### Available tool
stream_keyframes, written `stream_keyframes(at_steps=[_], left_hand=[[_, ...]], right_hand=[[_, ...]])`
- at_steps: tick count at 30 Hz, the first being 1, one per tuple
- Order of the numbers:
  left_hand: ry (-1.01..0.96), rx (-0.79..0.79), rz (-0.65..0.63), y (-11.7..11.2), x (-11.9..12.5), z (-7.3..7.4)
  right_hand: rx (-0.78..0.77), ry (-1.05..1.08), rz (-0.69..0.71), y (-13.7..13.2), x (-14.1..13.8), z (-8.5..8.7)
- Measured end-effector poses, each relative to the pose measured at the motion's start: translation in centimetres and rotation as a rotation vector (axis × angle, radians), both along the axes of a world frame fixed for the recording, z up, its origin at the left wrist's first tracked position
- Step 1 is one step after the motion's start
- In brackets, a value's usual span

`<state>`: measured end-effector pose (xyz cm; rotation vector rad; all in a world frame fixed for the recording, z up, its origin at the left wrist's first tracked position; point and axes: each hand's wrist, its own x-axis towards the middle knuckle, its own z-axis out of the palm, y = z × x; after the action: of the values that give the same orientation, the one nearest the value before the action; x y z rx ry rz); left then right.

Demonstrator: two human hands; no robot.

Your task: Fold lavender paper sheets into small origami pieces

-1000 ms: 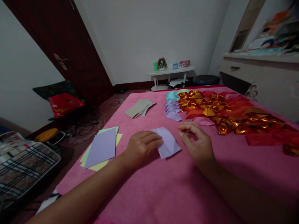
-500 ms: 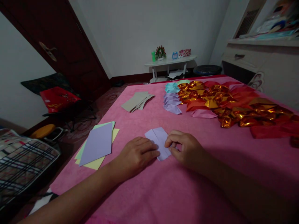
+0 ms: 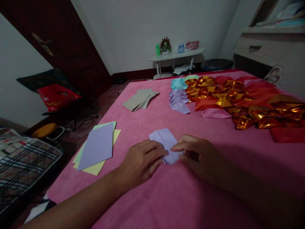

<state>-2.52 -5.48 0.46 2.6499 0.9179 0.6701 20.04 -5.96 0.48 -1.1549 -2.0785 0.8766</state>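
Observation:
A small lilac paper [image 3: 165,138], folded into a narrow shape, lies on the pink tablecloth [image 3: 181,197] in front of me. My left hand [image 3: 140,162] presses its near left edge with curled fingers. My right hand [image 3: 200,156] pinches the paper's near right corner between thumb and fingers. Both hands meet at the paper's near end.
A stack of lilac, green and yellow sheets [image 3: 96,147] lies to the left. Grey-brown cards [image 3: 139,99] sit farther back. Folded lilac and turquoise pieces [image 3: 178,95] line up beside a heap of gold and red foil shapes [image 3: 238,98]. A white side table [image 3: 176,57] stands by the wall.
The paper went from a wide flap to a narrower folded shape. My right hand came down from above the table onto the paper's right corner. The left hand stayed on it.

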Motion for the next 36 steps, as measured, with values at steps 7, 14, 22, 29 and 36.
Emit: stream_keyframes(at_steps=[7,14,22,29,36], left_hand=[[0.034,0.079,-0.01,0.2,-0.4,-0.4],[-0.02,0.037,-0.033,0.6,-0.5,-0.5],[-0.282,-0.422,0.145,1.3,0.8,0.2],[-0.31,-0.465,0.16,1.3,1.2,0.2],[-0.294,-0.463,0.087,1.5,0.8,0.3]], right_hand=[[0.312,-0.203,0.115,-1.2,0.4,0.4],[0.368,-0.232,0.075,-1.8,0.1,0.5],[0.11,-0.098,-0.043,-1.8,-0.5,0.1],[0.109,-0.115,-0.179,-1.6,-1.7,-0.1],[0.164,-0.162,-0.176,-1.9,-2.0,0.0]])
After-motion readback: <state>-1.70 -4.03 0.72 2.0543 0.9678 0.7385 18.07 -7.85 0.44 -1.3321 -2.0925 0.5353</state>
